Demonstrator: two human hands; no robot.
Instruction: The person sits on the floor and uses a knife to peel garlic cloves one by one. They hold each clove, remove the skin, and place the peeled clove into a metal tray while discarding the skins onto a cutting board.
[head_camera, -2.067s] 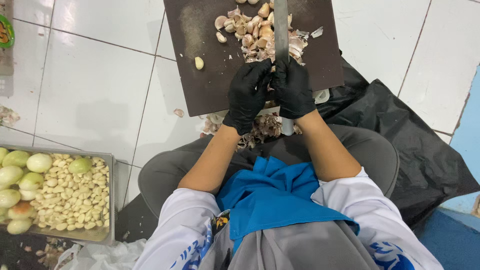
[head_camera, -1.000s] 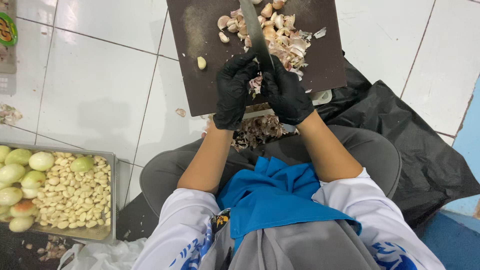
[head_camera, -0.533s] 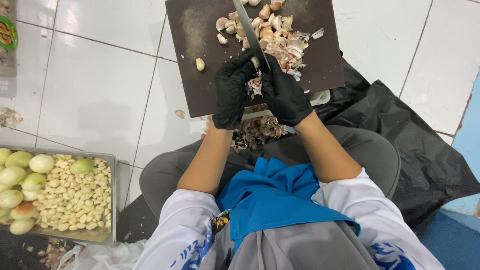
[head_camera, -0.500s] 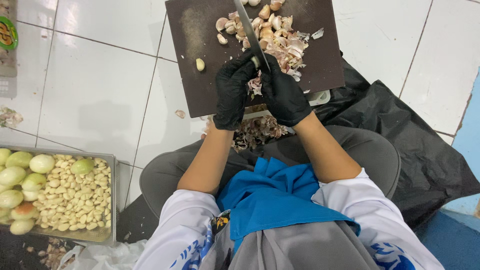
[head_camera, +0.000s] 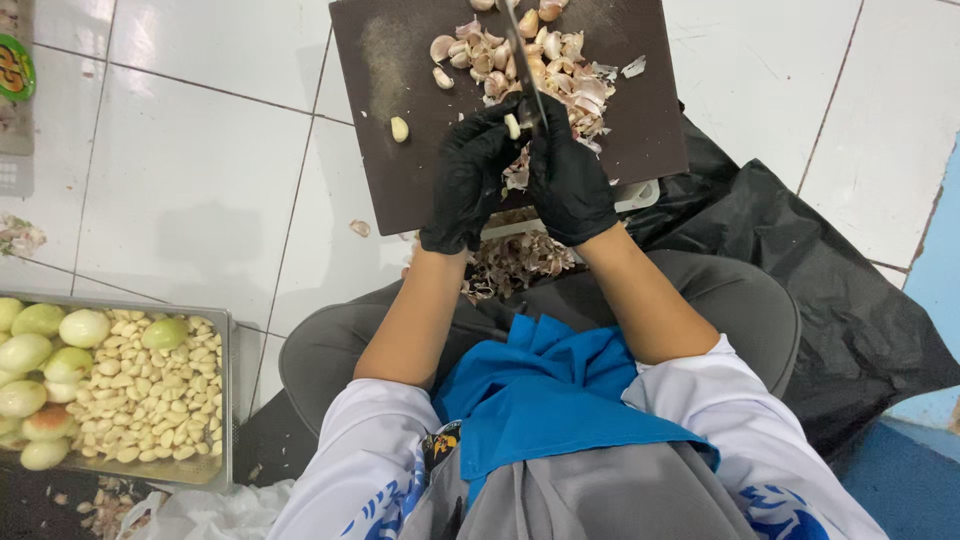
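Note:
Both my hands wear black gloves and meet over the near edge of a dark cutting board (head_camera: 400, 170). My left hand (head_camera: 470, 170) pinches a garlic clove (head_camera: 512, 126) at its fingertips. My right hand (head_camera: 568, 170) grips a knife (head_camera: 522, 55) whose blade points away over the board, its edge against the clove. A heap of unpeeled garlic cloves and skins (head_camera: 540, 55) lies at the board's far middle. One peeled clove (head_camera: 399, 129) lies apart to the left.
A metal tray (head_camera: 226, 400) at lower left holds many peeled cloves (head_camera: 150, 390) and several peeled onions (head_camera: 40, 370). Garlic skins (head_camera: 515, 262) pile below the board over my lap. A black plastic bag (head_camera: 860, 320) spreads at right on the white tiled floor.
The knife swung from lying upright over the pile to slanting left and drew back toward me. My left hand now holds a clove at the blade.

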